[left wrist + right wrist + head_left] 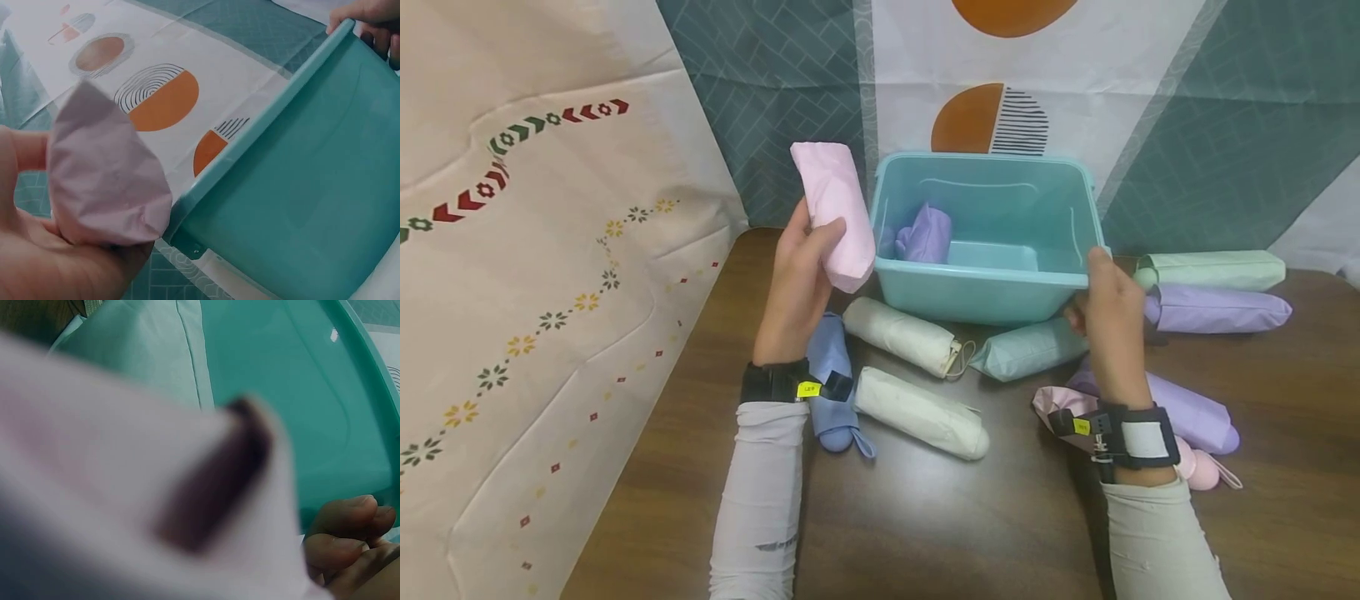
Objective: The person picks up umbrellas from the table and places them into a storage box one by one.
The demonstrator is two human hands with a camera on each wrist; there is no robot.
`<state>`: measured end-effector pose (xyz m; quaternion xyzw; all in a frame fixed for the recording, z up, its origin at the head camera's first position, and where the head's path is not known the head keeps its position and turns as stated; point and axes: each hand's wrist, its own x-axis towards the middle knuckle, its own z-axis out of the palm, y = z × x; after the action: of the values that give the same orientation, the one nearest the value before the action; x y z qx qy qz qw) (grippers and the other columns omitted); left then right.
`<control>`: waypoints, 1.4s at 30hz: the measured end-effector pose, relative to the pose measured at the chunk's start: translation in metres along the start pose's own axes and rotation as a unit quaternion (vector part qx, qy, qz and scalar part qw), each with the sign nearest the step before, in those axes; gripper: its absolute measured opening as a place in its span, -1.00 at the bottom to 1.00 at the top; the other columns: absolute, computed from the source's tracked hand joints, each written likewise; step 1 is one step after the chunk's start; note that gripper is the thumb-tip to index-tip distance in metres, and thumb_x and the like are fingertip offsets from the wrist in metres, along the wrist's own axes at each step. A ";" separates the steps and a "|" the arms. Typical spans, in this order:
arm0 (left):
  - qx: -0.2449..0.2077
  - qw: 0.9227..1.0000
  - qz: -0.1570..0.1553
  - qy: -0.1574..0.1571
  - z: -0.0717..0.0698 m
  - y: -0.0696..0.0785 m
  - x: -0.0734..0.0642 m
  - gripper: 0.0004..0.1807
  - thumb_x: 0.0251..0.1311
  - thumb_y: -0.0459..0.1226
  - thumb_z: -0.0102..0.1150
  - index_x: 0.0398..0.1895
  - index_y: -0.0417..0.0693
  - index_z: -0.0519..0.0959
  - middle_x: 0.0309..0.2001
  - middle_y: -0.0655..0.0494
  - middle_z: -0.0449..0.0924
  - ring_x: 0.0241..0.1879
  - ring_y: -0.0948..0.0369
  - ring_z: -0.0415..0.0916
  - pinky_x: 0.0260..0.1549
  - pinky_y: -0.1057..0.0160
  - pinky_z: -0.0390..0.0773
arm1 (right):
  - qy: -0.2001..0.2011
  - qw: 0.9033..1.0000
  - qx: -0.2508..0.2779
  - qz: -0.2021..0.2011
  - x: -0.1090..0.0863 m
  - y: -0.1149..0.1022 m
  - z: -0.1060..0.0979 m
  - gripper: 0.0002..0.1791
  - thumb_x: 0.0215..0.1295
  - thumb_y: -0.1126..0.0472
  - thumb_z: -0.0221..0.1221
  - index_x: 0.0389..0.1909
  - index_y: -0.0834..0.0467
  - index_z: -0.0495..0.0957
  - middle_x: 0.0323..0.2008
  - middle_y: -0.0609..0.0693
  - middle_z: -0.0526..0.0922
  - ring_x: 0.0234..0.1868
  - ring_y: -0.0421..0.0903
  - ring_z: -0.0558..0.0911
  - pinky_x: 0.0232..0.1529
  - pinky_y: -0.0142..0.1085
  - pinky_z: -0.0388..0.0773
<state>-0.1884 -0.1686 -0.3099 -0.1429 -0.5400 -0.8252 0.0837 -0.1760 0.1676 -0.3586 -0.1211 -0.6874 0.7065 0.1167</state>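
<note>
My left hand (797, 287) grips a pink folded umbrella (837, 212) round its middle, thumb across the front, and holds it up at the left end of a teal plastic bin (985, 296). The left wrist view shows the closed end of the pink cover close up. With my right hand (1112, 325) I hold the bin's front right corner, fingers curled over the rim. Inside the bin, at its left end, lies a purple folded umbrella (928, 236). A blurred pink cover (125, 456) fills much of the right wrist view, partly hiding the bin.
Before the bin lie a blue umbrella (830, 367), two cream ones (917, 414) and a grey-green one (1030, 348). Under my right wrist are a purple (1191, 408) and a pink one (1202, 471). Right of the bin rest a light green (1217, 271) and another purple one (1221, 308). Patterned cloth hangs behind.
</note>
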 end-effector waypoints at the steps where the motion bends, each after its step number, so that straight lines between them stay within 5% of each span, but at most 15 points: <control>1: -0.005 1.000 0.005 -0.009 0.000 0.000 0.000 -0.37 0.28 -0.35 0.02 0.43 -0.08 0.18 0.31 -0.08 0.21 0.22 -0.06 0.24 0.12 -0.01 0.33 | -0.001 1.000 -0.002 -0.002 0.000 0.000 0.000 -0.41 0.32 -0.21 0.13 -0.56 0.19 0.19 -0.71 -0.01 0.17 -0.68 -0.09 0.22 -0.65 -0.31 0.18; 5: -0.013 0.999 0.020 -0.032 0.001 -0.002 0.002 -0.26 0.26 -0.42 0.02 0.51 -0.05 0.08 0.40 0.02 0.14 0.30 -0.01 0.19 0.18 0.01 0.29 | -0.003 1.000 -0.011 -0.008 -0.001 -0.002 0.000 -0.42 0.33 -0.20 0.11 -0.55 0.20 0.20 -0.71 0.00 0.17 -0.68 -0.08 0.23 -0.65 -0.30 0.17; 12: 0.066 0.998 0.009 -0.006 0.005 -0.003 0.003 -0.11 0.23 -0.37 0.19 0.53 -0.18 -0.07 0.46 0.12 0.03 0.39 0.25 0.12 0.21 0.21 0.25 | 0.001 1.000 -0.011 0.000 -0.001 -0.002 -0.002 -0.41 0.32 -0.21 0.12 -0.56 0.19 0.20 -0.71 0.00 0.18 -0.68 -0.07 0.24 -0.64 -0.30 0.19; 26: 0.121 0.993 -0.013 -0.006 0.011 0.009 0.002 -0.10 0.18 -0.29 0.26 0.53 -0.17 -0.01 0.43 0.12 0.11 0.35 0.23 0.18 0.19 0.25 0.27 | 0.004 1.000 -0.015 0.004 0.002 0.000 0.001 -0.41 0.30 -0.25 0.12 -0.54 0.18 0.21 -0.69 -0.01 0.18 -0.66 -0.07 0.27 -0.63 -0.30 0.20; 31: 0.176 0.984 -0.013 0.014 0.014 0.008 0.004 -0.12 0.19 -0.25 0.27 0.52 -0.16 0.04 0.43 0.13 0.12 0.33 0.22 0.20 0.17 0.30 0.29 | 0.004 1.000 0.008 0.004 0.003 0.002 0.002 -0.41 0.28 -0.23 0.15 -0.57 0.16 0.19 -0.70 -0.01 0.16 -0.68 -0.09 0.22 -0.65 -0.32 0.21; 35: 0.240 0.970 -0.011 0.029 0.017 0.004 0.004 -0.16 0.21 -0.19 0.25 0.51 -0.12 0.09 0.42 0.11 0.15 0.29 0.17 0.25 0.15 0.32 0.30 | 0.000 1.000 0.022 0.004 0.003 0.002 0.003 -0.41 0.28 -0.22 0.16 -0.58 0.15 0.18 -0.71 -0.02 0.14 -0.69 -0.10 0.19 -0.66 -0.32 0.19; 42: 0.268 0.963 -0.016 0.017 0.018 0.000 0.001 -0.17 0.21 -0.15 0.23 0.51 -0.06 0.11 0.42 0.11 0.15 0.27 0.18 0.25 0.17 0.31 0.28 | -0.001 1.000 0.024 0.007 0.003 0.003 0.000 -0.41 0.27 -0.23 0.17 -0.59 0.15 0.19 -0.71 -0.01 0.15 -0.68 -0.09 0.20 -0.65 -0.32 0.20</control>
<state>-0.1871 -0.1519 -0.3028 -0.0924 -0.7423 -0.6536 0.1148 -0.1786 0.1679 -0.3620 -0.1228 -0.6695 0.7238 0.1137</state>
